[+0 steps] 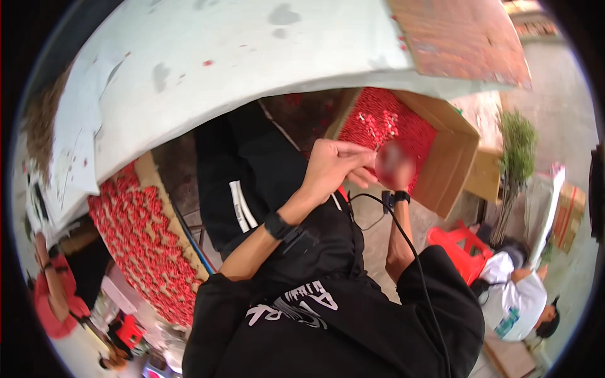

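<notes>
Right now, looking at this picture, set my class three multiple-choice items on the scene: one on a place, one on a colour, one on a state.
1. Where does the open cardboard box lie from the two raised hands?
A. Just beyond them, toward the right
B. At the lower left edge
C. Under the plastic stool

2. What colour are the small pieces filling that box?
A. Green
B. Red
C. Blue

3. How are the fingers of the left hand?
A. Spread flat on the table
B. Pinched together toward the right hand
C. Tucked in a pocket

Answers:
1 A: the box sits right behind the hands, its open flap to the right.
2 B: the box is packed with red pieces.
3 B: the fingers close to a point beside the right hand, which is blurred.
</notes>
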Tool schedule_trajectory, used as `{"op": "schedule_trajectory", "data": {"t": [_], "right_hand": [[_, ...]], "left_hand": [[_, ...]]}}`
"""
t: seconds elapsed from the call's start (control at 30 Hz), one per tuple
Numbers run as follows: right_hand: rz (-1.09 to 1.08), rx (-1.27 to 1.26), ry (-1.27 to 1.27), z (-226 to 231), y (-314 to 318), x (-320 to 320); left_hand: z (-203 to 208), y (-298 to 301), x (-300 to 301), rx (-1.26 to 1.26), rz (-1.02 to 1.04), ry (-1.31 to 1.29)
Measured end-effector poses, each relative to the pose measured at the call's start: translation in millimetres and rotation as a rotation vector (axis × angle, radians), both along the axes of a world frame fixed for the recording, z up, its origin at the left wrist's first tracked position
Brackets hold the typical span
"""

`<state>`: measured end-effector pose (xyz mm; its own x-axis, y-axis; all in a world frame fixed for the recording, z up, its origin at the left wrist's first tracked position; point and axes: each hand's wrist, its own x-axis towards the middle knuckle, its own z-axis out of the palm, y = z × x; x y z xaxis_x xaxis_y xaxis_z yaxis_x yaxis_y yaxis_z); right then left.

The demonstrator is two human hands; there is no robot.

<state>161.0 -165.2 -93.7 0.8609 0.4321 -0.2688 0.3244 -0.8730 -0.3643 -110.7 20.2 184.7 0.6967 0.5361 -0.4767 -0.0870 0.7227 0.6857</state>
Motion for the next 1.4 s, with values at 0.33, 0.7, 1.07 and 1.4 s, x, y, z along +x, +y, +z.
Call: {"op": "schedule_trajectory", "data": {"t": [0.33, 0.7, 1.07, 1.4], "right_hand": [[0.327, -0.27, 0.009, -10.5, -13.1, 50.5], [0.21, -0.279, 0.142, 41.3, 15.5, 23.9], [0.299, -0.222, 0.029, 12.1, -14.7, 64.7], [0.094, -0.164, 0.351, 31.6, -19.7, -0.8]], "left_hand": [[47.4, -14.7, -197.2, 0.159, 0.69, 0.176], [-67.0, 5.1, -323.0, 0.054, 1.357, 0.149], [-120.5, 73.6, -329.9, -0.174, 1.624, -0.146], [-117.1, 71.7, -330.7, -0.162, 1.82, -0.123]]}}
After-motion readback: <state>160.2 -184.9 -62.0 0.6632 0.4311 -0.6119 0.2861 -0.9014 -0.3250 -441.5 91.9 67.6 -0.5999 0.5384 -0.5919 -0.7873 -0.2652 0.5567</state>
